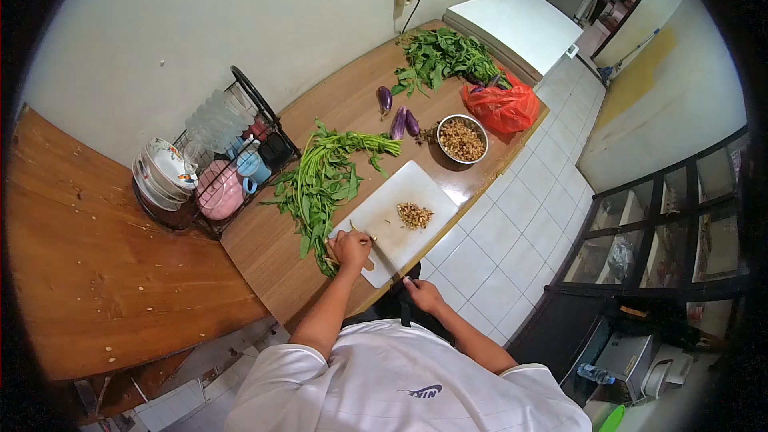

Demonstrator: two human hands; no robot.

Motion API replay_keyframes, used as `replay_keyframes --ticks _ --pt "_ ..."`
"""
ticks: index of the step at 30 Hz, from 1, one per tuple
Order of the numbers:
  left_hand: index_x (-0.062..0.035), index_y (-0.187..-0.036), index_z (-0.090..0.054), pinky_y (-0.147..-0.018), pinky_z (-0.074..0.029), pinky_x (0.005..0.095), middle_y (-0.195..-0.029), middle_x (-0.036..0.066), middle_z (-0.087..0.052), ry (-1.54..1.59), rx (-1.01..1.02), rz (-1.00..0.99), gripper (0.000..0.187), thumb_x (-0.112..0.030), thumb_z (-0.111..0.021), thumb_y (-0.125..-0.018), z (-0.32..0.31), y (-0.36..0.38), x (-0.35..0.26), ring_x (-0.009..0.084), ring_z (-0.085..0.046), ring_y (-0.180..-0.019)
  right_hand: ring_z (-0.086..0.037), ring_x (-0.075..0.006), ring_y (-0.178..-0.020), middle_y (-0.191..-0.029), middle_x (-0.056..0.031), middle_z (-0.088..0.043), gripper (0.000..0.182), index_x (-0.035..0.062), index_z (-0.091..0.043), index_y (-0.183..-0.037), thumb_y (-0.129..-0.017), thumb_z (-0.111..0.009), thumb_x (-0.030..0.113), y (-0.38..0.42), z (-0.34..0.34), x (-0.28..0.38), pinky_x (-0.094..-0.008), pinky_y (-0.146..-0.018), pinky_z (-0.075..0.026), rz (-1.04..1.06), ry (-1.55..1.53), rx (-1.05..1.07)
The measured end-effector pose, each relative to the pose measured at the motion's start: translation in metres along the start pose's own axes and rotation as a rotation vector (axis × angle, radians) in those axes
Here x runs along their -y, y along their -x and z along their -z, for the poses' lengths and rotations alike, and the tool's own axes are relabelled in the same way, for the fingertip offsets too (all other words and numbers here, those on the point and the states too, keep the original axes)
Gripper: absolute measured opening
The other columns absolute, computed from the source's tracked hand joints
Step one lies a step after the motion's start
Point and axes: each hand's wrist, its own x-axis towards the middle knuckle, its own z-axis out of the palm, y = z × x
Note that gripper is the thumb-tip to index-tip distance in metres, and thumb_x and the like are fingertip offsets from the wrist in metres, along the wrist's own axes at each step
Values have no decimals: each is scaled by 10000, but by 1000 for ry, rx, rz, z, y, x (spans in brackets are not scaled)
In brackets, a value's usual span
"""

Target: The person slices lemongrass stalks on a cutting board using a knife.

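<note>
My right hand [424,294] is wrapped round the handle of a knife [388,258], whose blade lies over the near part of a white cutting board [432,184]. Close to the blade, my left hand [350,250] is closed at the board's left end. A thin pale piece [354,226] shows beside its fingers, but what they grip is too small to name. On the board sits a small pile of chopped brownish bits [415,215]. Leafy green stems [320,172] spread along the board's left side, reaching close to my left hand.
Beyond the board stand a metal bowl [457,160] of chopped brown pieces and several purple eggplants [385,100]. More leafy greens [448,56] lie by a red plastic bag [508,108]. A black dish rack [272,112] holds dishes at left. The wooden table [320,96] ends above a tiled floor [480,248].
</note>
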Motion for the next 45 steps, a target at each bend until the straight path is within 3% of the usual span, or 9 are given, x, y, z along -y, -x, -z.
replay_keyframes --ticks 5,6,14,23,32,36,38,42,45 --pt "-248 -759 -804 -939 -318 433 -887 -66 -740 -56 28 -1 87 -318 -820 -709 -3 -2 0 205 -592 -983 -640 -449 -1086 -1095 -288 -689 685 -6 -712 -1085 -1008 -418 609 -12 9 14 -478 -959 -492 23 95 -66" --pt "-248 -759 -804 -939 -318 433 -887 -66 -740 -59 24 -1 87 -318 -820 -709 -3 -1 -2 205 -592 -983 -654 -433 -1091 -1064 -271 -706 691 15 -708 -1137 -998 -414 625 -15 13 15 -488 -946 -502 -1 77 -35" --pt "-227 -736 -794 -1053 -282 507 -851 -48 -728 -5 -32 47 111 -317 -848 -699 -13 4 9 214 -591 -980 -652 -440 -1093 -1108 -297 -692 708 -23 -692 -1173 -1007 -436 616 -1 2 -4 -457 -968 -491 27 7 16" --pt "-233 -756 -798 -949 -320 429 -892 -63 -735 21 -26 -55 70 -277 -835 -717 -11 3 16 202 -584 -982 -643 -435 -1115 -1126 -287 -689 704 2 -694 -1188 -999 -427 626 -4 6 1 -470 -978 -490 29 102 4" --pt "-223 -810 -797 -930 -328 437 -916 -17 -729 -26 25 -75 51 -264 -785 -781 -7 -4 -16 224 -590 -994 -652 -454 -1056 -1062 -288 -696 695 -8 -717 -1080 -998 -417 614 -19 17 -16 -494 -937 -499 58 61 -197" --pt "-220 -867 -803 -930 -333 453 -953 -16 -724 7 38 -107 90 -285 -771 -814 -17 -24 -38 229 -588 -1002 -652 -461 -1044 -1052 -290 -696 686 -18 -716 -1031 -1004 -422 601 0 30 -23 -494 -926 -498 1 30 -143" --pt "-225 -873 -805 -929 -335 453 -950 -21 -724 42 42 -81 100 -302 -765 -824 -20 -35 -43 228 -587 -1001 -656 -463 -1022 -1032 -288 -699 668 -19 -713 -1002 -1007 -433 588 10 30 -26 -495 -903 -500 10 -36 -221" --pt "-245 -892 -811 -935 -333 448 -955 -37 -727 169 -12 -69 126 -346 -761 -833 -24 -45 -26 217 -587 -1009 -660 -458 -1016 -1020 -284 -702 663 -15 -717 -1020 -1005 -442 588 6 25 -39 -489 -899 -502 -3 -11 -254" --pt "-253 -893 -813 -937 -333 438 -960 -39 -734 75 20 -57 133 -350 -776 -809 3 -36 -15 209 -591 -1023 -655 -462 -1030 -1032 -289 -700 660 -12 -718 -1044 -1002 -450 590 11 24 -33 -489 -910 -499 -68 -106 -156"
